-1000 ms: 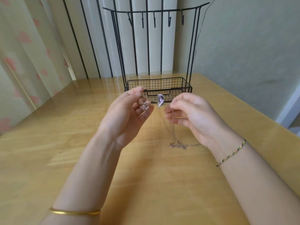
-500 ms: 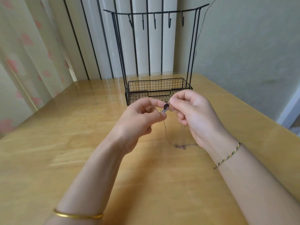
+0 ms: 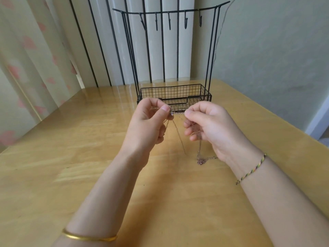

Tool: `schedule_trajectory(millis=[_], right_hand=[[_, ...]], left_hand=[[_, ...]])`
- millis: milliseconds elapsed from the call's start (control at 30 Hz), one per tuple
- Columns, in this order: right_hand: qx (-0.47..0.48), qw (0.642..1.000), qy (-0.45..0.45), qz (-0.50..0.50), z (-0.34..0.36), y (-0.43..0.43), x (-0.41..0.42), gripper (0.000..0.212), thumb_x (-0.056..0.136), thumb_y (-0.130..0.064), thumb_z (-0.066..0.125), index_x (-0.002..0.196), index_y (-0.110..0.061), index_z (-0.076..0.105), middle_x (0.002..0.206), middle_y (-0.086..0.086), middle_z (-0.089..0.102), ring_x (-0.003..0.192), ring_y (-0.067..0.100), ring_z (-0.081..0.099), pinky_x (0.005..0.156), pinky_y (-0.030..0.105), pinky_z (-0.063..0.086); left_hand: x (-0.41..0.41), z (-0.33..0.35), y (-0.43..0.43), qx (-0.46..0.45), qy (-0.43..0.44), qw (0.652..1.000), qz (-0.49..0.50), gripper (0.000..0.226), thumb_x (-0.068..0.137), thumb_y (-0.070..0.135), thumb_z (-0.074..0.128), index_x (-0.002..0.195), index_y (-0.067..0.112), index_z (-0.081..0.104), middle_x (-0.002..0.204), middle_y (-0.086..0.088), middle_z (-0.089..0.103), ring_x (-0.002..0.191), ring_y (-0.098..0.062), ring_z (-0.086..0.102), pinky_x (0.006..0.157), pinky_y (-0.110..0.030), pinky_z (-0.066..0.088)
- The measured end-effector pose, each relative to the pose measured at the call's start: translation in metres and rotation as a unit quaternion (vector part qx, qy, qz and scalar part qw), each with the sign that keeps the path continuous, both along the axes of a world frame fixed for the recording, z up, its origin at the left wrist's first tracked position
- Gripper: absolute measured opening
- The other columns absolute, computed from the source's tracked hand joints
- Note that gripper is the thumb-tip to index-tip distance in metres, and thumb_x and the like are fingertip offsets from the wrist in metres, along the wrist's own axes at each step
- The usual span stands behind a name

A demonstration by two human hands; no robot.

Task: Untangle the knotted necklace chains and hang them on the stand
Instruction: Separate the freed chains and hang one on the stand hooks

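My left hand [image 3: 148, 122] and my right hand [image 3: 208, 125] are raised over the wooden table [image 3: 71, 157], each pinching thin necklace chains [image 3: 179, 134]. A short stretch of chain runs taut between the two pinches. A small silvery pendant [image 3: 172, 113] shows at my left thumb tip. Fine strands hang down from both hands to a small knotted bunch of chain [image 3: 202, 160] lying on the table under my right hand. The black wire stand [image 3: 175, 97] sits just beyond my hands, its top bar [image 3: 169, 12] carrying several bare hooks.
The stand's mesh basket base is close behind my fingers. A wall rises to the right, and curtains hang at the left and behind the table. The table's right edge runs diagonally near my right forearm.
My hands came together at the pendant, then drew apart, stretching a short piece of chain between them. The purple pendant face no longer shows; the bunch on the table stays put.
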State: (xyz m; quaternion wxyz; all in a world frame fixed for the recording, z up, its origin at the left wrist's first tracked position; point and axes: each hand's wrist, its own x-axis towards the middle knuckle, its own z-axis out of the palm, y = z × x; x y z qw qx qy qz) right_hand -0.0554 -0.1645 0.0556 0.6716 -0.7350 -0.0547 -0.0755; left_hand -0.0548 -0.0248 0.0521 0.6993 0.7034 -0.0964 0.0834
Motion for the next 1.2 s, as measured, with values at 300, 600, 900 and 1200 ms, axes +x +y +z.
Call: schedule_trajectory(millis=[300,600,900,1200], right_hand=[[-0.048,0.999,-0.005,-0.027,0.000,-0.001,0.000,0.030,0.097,-0.026,0.047,0.071,-0.013,0.051,0.064,-0.001,0.058,0.056,0.012,0.060,0.072,0.037,0.052],[-0.025,0.996,0.050,-0.074,-0.008,-0.003,0.006,0.029,0.096,-0.035,0.047,0.077,-0.014,0.054,0.065,-0.001,0.060,0.060,0.015,0.062,0.072,0.036,0.049],[-0.058,0.997,-0.046,0.033,0.001,0.002,-0.003,0.006,0.079,-0.009,0.065,0.078,-0.015,0.066,0.081,0.005,0.067,0.072,0.008,0.060,0.062,0.015,0.047],[-0.090,0.992,-0.080,0.026,-0.003,0.003,-0.002,0.009,0.087,-0.010,0.062,0.079,-0.014,0.064,0.067,-0.001,0.066,0.060,0.007,0.062,0.058,0.014,0.049]], left_hand=[[-0.001,0.003,0.003,-0.020,0.004,1.000,0.017,0.013,0.095,0.015,0.053,0.082,0.016,0.051,0.063,0.006,0.049,0.042,-0.005,0.034,0.040,-0.018,0.029],[-0.003,0.005,0.002,-0.005,-0.001,1.000,-0.004,0.008,0.096,0.016,0.050,0.088,0.014,0.049,0.069,0.001,0.066,0.042,-0.008,0.031,0.040,-0.019,0.026],[-0.002,0.007,0.004,0.010,-0.030,0.999,0.024,0.009,0.094,0.015,0.053,0.085,0.015,0.052,0.058,0.003,0.063,0.039,-0.006,0.029,0.037,-0.018,0.024],[-0.002,0.008,0.007,0.030,-0.047,0.998,0.030,0.009,0.095,0.017,0.052,0.087,0.014,0.052,0.065,0.002,0.062,0.040,-0.005,0.032,0.038,-0.018,0.027]])
